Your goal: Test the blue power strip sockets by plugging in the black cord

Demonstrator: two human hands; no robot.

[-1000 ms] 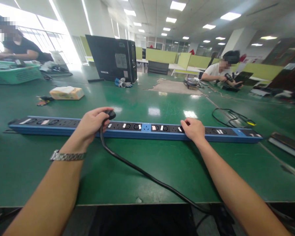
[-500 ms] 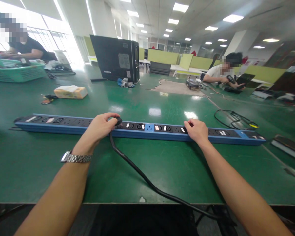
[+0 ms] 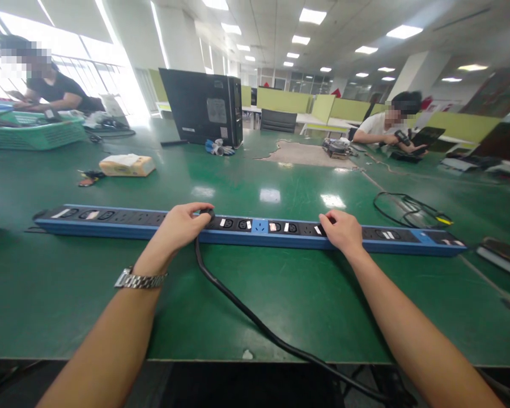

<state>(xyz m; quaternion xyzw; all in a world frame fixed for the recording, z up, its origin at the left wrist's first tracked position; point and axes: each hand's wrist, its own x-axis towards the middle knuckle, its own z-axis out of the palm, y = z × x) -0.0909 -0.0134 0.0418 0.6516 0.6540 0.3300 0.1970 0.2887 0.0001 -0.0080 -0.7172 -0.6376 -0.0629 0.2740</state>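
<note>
A long blue and black power strip point(image 3: 260, 226) lies across the green table, with rows of sockets and small white labels on its top. My left hand point(image 3: 182, 225) is closed on a black plug point(image 3: 207, 214) at the strip, left of its blue middle socket. From that plug a thick black cable point(image 3: 242, 306) runs down over the table's front edge. My right hand point(image 3: 342, 229) is closed round the strip's body, right of the middle. Its fingertips on the far side are partly hidden.
Behind the strip stand a tissue pack point(image 3: 127, 165), a black computer case point(image 3: 202, 107) and gloves point(image 3: 219, 147). A coiled black cable point(image 3: 408, 207) lies at right. A green basket point(image 3: 38, 135) is far left. Two people sit across the table, one left point(image 3: 59, 90), one right point(image 3: 376, 127).
The view has shifted slightly, so everything appears a little lower and further right. The plug sits slightly lower against the strip under my left hand. My right hand keeps its place on the strip.
</note>
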